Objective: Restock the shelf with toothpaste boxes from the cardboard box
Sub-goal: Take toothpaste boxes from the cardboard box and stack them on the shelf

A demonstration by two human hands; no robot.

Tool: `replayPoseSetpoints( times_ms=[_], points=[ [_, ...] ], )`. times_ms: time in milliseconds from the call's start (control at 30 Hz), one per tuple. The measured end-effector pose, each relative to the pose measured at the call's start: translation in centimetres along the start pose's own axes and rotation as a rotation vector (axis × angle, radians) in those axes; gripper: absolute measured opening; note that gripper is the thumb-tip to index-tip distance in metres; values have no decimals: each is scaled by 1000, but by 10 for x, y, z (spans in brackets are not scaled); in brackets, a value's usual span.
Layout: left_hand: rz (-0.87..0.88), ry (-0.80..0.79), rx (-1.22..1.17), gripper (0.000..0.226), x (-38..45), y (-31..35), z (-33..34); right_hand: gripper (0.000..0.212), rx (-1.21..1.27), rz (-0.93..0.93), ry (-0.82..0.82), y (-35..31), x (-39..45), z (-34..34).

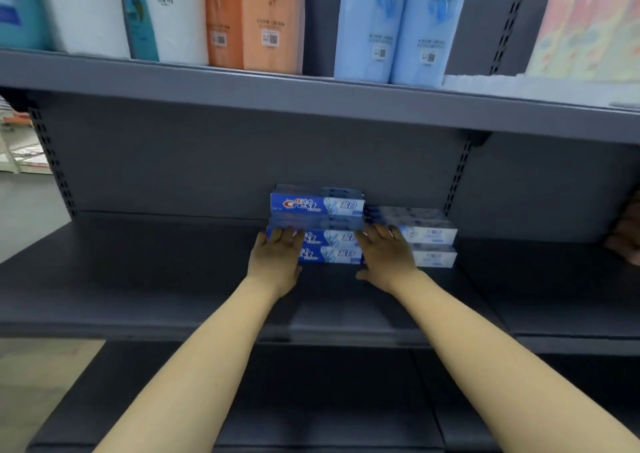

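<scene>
The step in hand looks like the settling of toothpaste boxes already placed on the shelf [173, 279], not the fetching of new ones. I take the blue stack [317, 225] as the landmark: several Crest boxes lie flat, one on another, deep on the middle shelf, close to the grey back panel. Just beside it, on its right side and touching it, lies a lower stack of paler boxes [420, 236].

The left hand [277, 256] lies with straight fingers against the front face of the blue stack, at its left end. It presses or steadies; it grips nothing. The right hand [386, 255] lies flat in the same manner where the blue stack meets the paler stack, fingers stretched, also holding nothing. The upper part of the blue stack is blurred, so I cannot tell if every box sits square.

The cardboard box is not in view. Above the blue stack, the upper shelf carries tall packs [256, 19] in white, orange and light blue.

In my judgement the task is far from finished, because much bare shelf remains to the left of the blue stack. The next move calls for both hands to leave the stacks gently, so that nothing slides, and then to go to the cardboard box for more.
</scene>
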State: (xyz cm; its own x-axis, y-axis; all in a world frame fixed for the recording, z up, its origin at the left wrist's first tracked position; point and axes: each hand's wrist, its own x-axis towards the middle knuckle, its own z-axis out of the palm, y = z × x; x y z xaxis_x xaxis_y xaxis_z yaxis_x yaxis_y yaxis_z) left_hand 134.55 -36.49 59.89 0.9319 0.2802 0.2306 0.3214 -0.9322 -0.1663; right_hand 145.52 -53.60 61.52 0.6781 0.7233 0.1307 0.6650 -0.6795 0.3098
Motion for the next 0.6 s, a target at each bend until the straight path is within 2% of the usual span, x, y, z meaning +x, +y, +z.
replayPoseSetpoints(
  times_ms=[100, 267, 367, 433, 600],
  points=[
    [0, 47, -20, 66, -33, 20, -2, 81, -14, 5, 1, -2, -36, 4],
    [122, 241, -104, 64, -82, 60, 8, 72, 18, -81, 290, -11, -99, 25],
    [215, 328, -172, 51, -113, 86, 19, 63, 49, -110, 360, -15, -139, 48],
    [253, 319, -201, 44, -135, 105, 29, 60, 64, -102, 333, -18, -165, 64],
    [260, 155, -253, 47, -185, 139, 74, 64, 121, -65, 163, -24, -223, 112]
  ],
)
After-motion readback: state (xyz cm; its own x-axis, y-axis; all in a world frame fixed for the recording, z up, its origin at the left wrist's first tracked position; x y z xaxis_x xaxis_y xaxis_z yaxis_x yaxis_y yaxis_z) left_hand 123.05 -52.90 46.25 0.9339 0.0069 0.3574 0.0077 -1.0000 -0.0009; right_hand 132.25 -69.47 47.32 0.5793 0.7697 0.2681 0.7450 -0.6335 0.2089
